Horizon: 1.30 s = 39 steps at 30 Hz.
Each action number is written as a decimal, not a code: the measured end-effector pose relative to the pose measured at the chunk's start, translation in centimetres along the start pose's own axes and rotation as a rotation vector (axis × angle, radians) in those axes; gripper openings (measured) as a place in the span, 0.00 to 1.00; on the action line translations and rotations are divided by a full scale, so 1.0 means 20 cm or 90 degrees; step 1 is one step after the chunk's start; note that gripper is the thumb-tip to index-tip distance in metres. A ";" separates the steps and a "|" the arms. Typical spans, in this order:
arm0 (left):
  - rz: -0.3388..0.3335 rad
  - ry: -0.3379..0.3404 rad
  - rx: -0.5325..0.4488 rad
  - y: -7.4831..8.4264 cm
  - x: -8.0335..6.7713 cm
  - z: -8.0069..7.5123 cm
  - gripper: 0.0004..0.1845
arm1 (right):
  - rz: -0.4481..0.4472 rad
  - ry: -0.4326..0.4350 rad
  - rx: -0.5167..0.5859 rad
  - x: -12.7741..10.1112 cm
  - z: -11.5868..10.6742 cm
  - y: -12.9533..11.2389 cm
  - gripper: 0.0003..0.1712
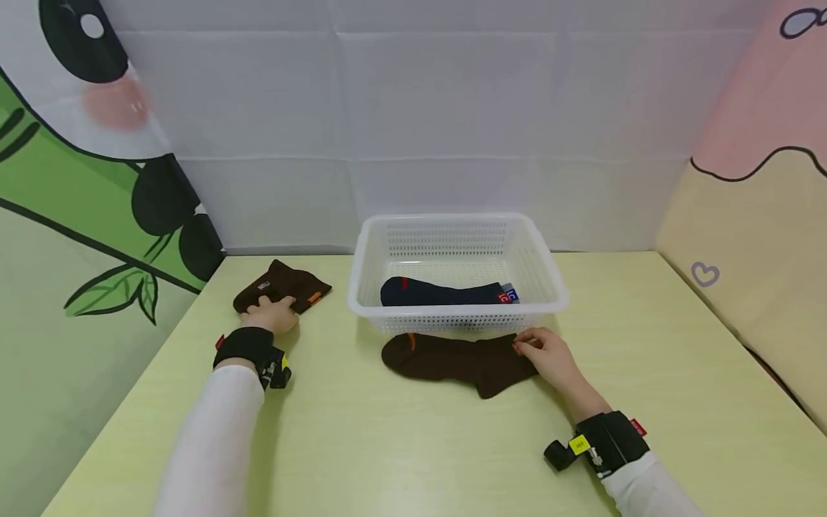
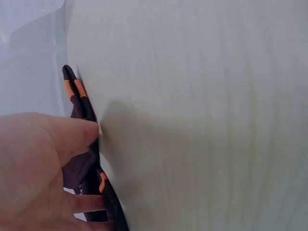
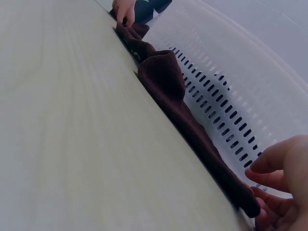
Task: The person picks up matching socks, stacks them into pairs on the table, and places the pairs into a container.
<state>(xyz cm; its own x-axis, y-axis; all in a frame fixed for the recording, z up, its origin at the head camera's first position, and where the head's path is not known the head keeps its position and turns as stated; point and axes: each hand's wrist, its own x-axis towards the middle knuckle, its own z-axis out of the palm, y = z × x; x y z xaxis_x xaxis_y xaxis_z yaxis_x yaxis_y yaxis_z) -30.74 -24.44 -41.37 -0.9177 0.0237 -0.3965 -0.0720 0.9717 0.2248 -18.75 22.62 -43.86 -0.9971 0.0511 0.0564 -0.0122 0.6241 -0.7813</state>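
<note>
Basket [image 1: 545,276] first: it is white, perforated plastic, standing at the back middle of your tabletop [image 1: 400,445], and it holds one dark navy sock [image 1: 446,293] lying crosswise, its banded cuff toward 3 o'clock.

Just in front of the basket's near wall, at its 6 o'clock, lies the brown sock [image 1: 452,359], flat on the tabletop. Its long axis runs from 9 to 3 o'clock, toe with the orange mark at 9, cuff at 3, heel bulging toward you. Your right hand [image 1: 549,359] pinches the cuff end with curled fingertips [image 3: 269,166], and the right wrist view shows the sock pressed close along the basket wall.

Well away at 9 o'clock from the basket sits a folded brown sock [image 1: 284,286] with an orange tag. Your left hand [image 1: 274,314] rests on its near edge, fingers curled over the fabric.

Basket wall crowds the flat sock from behind.
</note>
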 end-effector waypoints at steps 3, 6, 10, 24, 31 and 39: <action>0.010 -0.011 0.016 0.00 -0.05 -0.02 0.31 | -0.001 0.001 -0.001 0.00 0.00 0.00 0.08; 0.018 -0.023 0.018 0.00 -0.10 -0.04 0.31 | -0.002 0.001 -0.001 -0.01 0.00 -0.01 0.08; 0.046 -0.016 0.030 -0.02 -0.11 -0.03 0.26 | -0.002 0.000 0.002 -0.01 0.00 -0.01 0.08; 0.130 0.098 0.088 -0.08 -0.20 0.02 0.17 | -0.007 -0.002 -0.006 -0.01 0.00 -0.01 0.08; 0.178 0.121 0.086 -0.09 -0.25 0.03 0.12 | -0.002 -0.003 0.005 -0.01 -0.01 -0.01 0.08; 0.215 0.117 0.080 -0.11 -0.34 0.07 0.14 | 0.003 -0.004 0.012 -0.01 0.00 -0.01 0.08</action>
<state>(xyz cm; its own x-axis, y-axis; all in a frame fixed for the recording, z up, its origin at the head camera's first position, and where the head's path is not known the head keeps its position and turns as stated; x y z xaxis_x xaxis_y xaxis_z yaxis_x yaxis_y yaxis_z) -23.73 -26.34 -40.33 -0.9371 0.3152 -0.1501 0.2834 0.9378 0.2005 -18.57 22.56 -43.71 -0.9975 0.0496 0.0494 -0.0090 0.6095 -0.7928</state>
